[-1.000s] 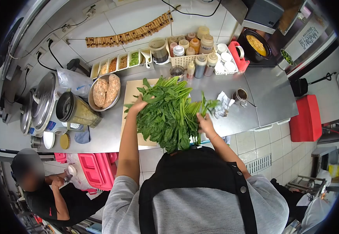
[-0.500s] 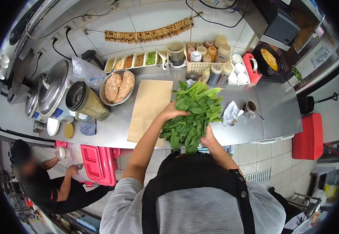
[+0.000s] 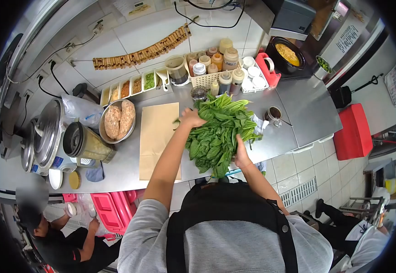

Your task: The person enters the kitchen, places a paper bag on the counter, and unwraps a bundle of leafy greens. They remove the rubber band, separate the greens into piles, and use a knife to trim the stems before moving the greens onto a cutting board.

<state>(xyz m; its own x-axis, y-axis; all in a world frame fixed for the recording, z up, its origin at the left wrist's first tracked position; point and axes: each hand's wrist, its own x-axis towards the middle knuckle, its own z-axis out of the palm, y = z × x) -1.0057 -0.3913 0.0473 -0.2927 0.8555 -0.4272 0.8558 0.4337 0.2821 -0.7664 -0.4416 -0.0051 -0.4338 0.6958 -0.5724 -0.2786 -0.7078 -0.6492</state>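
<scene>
Left of the flat sheet of brown paper [image 3: 157, 141], a clear blender jug with a dark top [image 3: 93, 145] holds something pale yellow. Between the jug and the paper, a round metal bowl [image 3: 132, 129] contains two long lumps of pinkish food. Behind the paper is a row of small white trays [image 3: 136, 92], with orange, brown and green chopped foods inside. Behind and to the right of the paper stands a clear round tub [image 3: 176, 73] with dark content; next is a cream plastic basket [image 3: 202, 82], full of sauce bottles. Farther right come a white basket [image 3: 255, 89] of white lidded cups, a black round pot [image 3: 301, 59] with yellow food and a metal cup [image 3: 321, 73] with green pieces. Well right of the paper, nearer the person, is a glass cup [image 3: 274, 117] with dark content.

The big bunch of leafy greens [image 3: 216, 136] is just right of the paper, between the two hands. The left hand [image 3: 192, 119] touches its upper left side, the fingers spread and not clenched. The right hand [image 3: 241, 154] is against its lower right side, with open fingers pointing upward along the leaves.
</scene>
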